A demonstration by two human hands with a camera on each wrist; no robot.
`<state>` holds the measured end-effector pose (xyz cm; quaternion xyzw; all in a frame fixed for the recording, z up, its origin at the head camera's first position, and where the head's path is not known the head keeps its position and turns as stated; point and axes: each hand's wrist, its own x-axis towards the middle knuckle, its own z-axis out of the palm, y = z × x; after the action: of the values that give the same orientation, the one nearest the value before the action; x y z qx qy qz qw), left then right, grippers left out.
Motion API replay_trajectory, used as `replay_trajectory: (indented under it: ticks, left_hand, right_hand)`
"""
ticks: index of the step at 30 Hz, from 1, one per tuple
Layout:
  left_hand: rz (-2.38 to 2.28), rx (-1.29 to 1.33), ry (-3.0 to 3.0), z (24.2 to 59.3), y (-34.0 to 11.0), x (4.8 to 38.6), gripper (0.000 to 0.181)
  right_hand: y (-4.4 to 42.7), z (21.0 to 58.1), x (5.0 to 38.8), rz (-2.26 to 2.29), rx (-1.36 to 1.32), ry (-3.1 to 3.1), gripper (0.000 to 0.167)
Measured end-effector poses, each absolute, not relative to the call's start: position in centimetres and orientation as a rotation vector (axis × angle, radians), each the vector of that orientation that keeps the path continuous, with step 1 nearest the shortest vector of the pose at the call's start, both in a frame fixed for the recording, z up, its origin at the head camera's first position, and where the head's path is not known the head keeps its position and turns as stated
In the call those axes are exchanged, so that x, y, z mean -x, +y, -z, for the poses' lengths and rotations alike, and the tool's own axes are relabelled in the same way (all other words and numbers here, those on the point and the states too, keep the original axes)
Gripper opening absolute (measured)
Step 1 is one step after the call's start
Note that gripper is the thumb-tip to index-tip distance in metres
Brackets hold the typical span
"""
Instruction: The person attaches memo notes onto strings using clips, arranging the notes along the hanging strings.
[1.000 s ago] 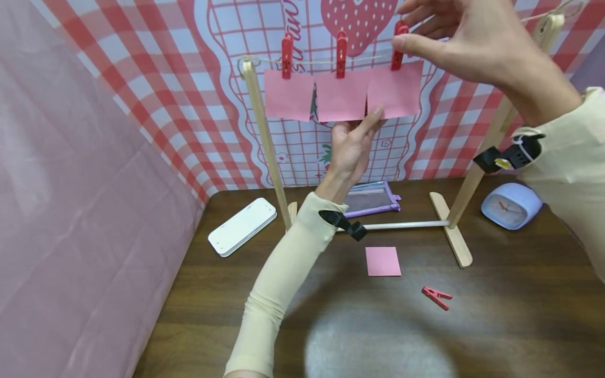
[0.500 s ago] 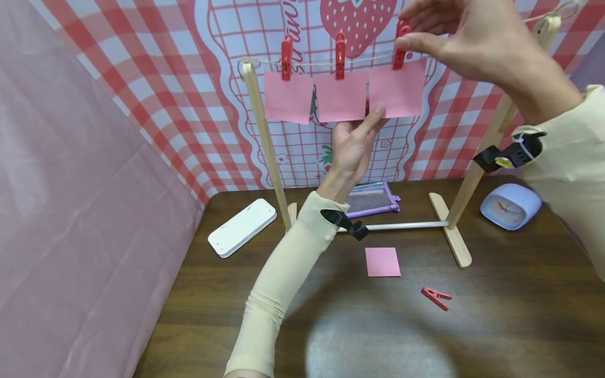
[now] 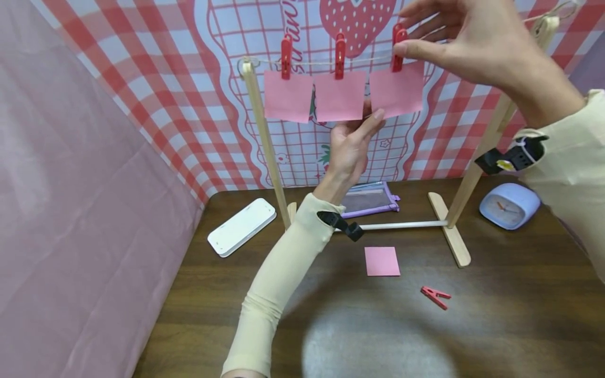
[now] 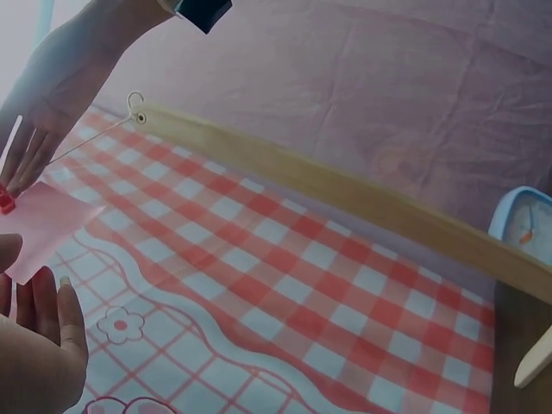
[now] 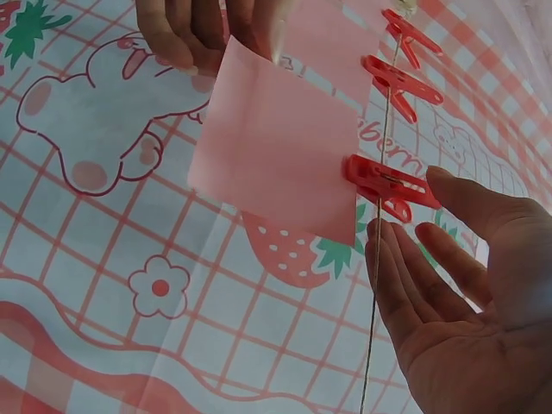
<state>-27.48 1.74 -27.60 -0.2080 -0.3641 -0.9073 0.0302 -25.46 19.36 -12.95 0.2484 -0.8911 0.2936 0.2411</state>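
Observation:
In the head view, my left hand pinches the lower left corner of the right-hand pink paper square, thumb in front and fingers behind. At that square's top edge, a red clothespin clips it to the string. My right hand is beside this clothespin; in the right wrist view its thumb touches one handle, while the other fingers extend loosely below. Two more pink squares, the left one and the middle one, hang under red clothespins.
Wooden posts hold the string above the brown table. On the table lie a loose pink square, a red clothespin, a white case, a purple-edged mesh pouch and a blue clock.
The right-hand clothespin and its square shifted slightly right, then the pin moved a little back left and down. My right fingers have loosened around the pin. My left hand stays at the square's corner.

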Motion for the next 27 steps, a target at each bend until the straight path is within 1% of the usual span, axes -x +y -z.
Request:
replay_trajectory:
  ticks: [11, 14, 18, 23, 27]
  left_hand:
    - [2.764, 0.554, -1.204, 29.3, 0.4, 28.0, 0.039]
    - [2.746, 0.550, -1.252, 30.0, -0.1, 28.0, 0.036]
    - [2.695, 0.564, -1.370, 31.2, -0.7, 27.7, 0.032]
    - [2.569, 0.597, -1.595, 32.9, -1.4, 26.9, 0.038]
    - [2.456, 0.650, -1.758, 34.0, -1.7, 26.2, 0.042]
  right_hand:
    - [21.0, 13.2, 24.2, -0.912, -0.645, -2.327, 0.053]
    - [21.5, 13.6, 23.6, -0.917, -0.629, -2.303, 0.055]
    - [22.3, 14.4, 22.8, -0.920, -0.600, -2.273, 0.050]
    - [23.2, 15.8, 21.8, -0.915, -0.594, -2.267, 0.042]
    - [24.0, 17.3, 21.2, -0.861, -0.586, -2.310, 0.042]
